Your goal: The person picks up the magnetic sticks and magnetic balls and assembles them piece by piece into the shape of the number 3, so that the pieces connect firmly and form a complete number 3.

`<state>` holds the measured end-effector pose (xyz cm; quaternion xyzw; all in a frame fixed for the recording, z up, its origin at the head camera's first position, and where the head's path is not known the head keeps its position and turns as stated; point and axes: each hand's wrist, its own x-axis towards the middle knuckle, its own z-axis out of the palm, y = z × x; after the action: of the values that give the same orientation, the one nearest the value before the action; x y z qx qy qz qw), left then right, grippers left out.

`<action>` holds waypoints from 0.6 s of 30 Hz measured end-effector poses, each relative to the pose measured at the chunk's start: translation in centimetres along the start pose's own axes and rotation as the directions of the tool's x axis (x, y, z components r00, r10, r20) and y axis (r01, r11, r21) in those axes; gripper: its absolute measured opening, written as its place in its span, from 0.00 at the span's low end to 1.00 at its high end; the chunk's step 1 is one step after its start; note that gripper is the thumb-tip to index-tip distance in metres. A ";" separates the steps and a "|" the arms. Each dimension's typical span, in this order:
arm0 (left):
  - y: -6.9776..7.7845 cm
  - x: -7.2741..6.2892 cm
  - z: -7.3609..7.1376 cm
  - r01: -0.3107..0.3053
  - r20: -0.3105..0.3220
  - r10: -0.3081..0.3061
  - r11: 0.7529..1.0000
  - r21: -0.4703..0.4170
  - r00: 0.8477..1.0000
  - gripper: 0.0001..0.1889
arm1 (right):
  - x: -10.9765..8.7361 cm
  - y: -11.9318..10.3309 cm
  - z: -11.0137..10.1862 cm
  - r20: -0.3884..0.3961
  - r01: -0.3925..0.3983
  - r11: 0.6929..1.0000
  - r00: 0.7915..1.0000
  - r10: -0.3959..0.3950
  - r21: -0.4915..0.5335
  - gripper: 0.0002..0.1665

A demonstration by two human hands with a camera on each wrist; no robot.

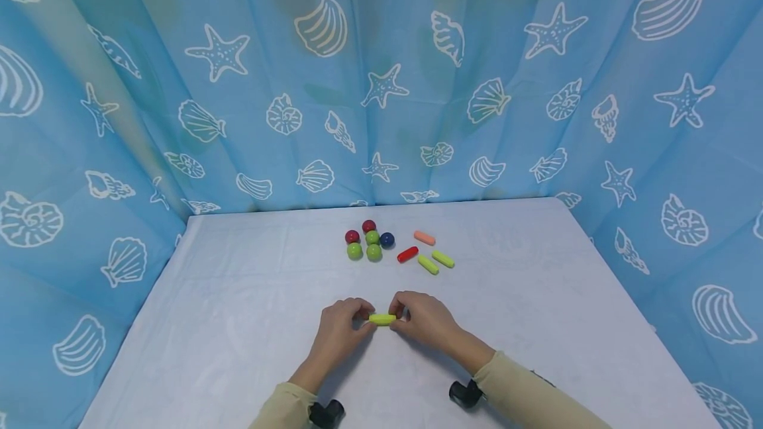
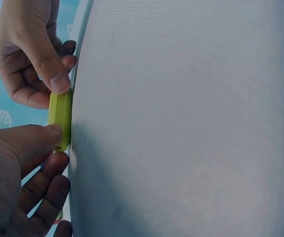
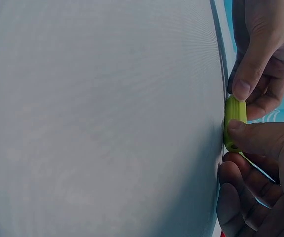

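Note:
A yellow-green ribbed stick-like piece (image 1: 381, 319) lies crosswise between my two hands, low over the white table. My left hand (image 1: 341, 328) pinches its left end between thumb and fingers. The right hand (image 1: 426, 318) pinches the opposite end in the same way. Lengthwise grooves run along the piece (image 2: 61, 113) in the left wrist view, and a small dark hole shows at its near end. A similar hole appears on the piece (image 3: 236, 111) in the right wrist view. Fingertips behind the piece are partly hidden.
Beyond the hands, several round balls, red (image 1: 352, 236), green (image 1: 373, 253) and dark blue (image 1: 387, 239), sit clustered. To their right lie short sticks: red (image 1: 408, 254), orange (image 1: 424, 238) and two yellow-green (image 1: 428, 264). A blue shell-patterned curtain (image 1: 381, 124) surrounds the table (image 1: 238, 323).

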<state>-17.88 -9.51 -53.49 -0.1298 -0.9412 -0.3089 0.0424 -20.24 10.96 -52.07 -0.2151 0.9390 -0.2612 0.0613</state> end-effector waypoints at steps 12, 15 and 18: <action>0.0 0.0 0.0 0.014 0.011 -0.014 1.000 -0.020 1.000 0.08 | 0.0 0.0 -0.1 0.012 -0.008 0.999 1.000 0.007 0.035 0.10; -0.1 0.1 0.0 0.009 0.013 -0.009 1.000 -0.022 1.000 0.08 | 0.0 0.0 -0.2 0.008 -0.008 0.999 1.000 0.008 0.051 0.09; -0.1 0.1 0.0 -0.006 0.010 0.006 1.000 -0.023 1.000 0.08 | 0.0 0.1 -0.3 -0.006 -0.012 0.997 1.000 0.012 0.070 0.07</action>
<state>-17.97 -9.56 -53.50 -0.1345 -0.9375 -0.3187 0.0373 -20.30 11.16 -51.87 -0.2064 0.9307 -0.2943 0.0672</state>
